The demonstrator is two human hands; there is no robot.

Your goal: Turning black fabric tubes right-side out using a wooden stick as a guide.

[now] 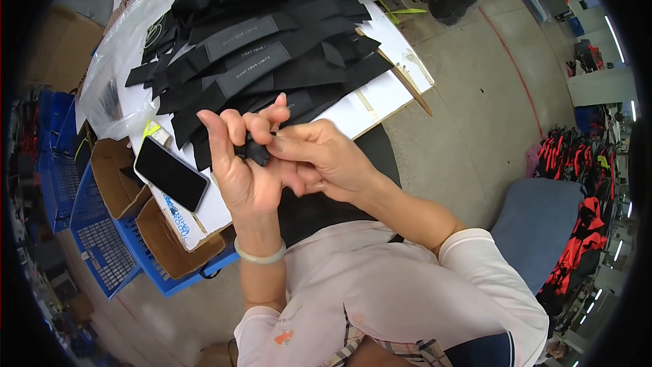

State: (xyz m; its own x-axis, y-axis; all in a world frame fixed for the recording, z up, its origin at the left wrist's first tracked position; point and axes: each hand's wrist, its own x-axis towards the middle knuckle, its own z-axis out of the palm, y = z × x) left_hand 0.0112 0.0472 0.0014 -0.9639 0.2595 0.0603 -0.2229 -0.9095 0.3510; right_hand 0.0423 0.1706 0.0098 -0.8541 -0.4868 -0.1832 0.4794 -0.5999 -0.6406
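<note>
- a big heap of black straps with grey labels lies spread on the white bench, so by the look of it most of the pile is not yet handled.
- one small black strap piece is up in front of the chest, between both hands, above the bench's near edge.
- the left hand stands palm-up, fingers curled round the piece.
- the right hand pinches its end, thumb and fingertips pressed together on it.
- a dark phone lies left of the hands.
</note>
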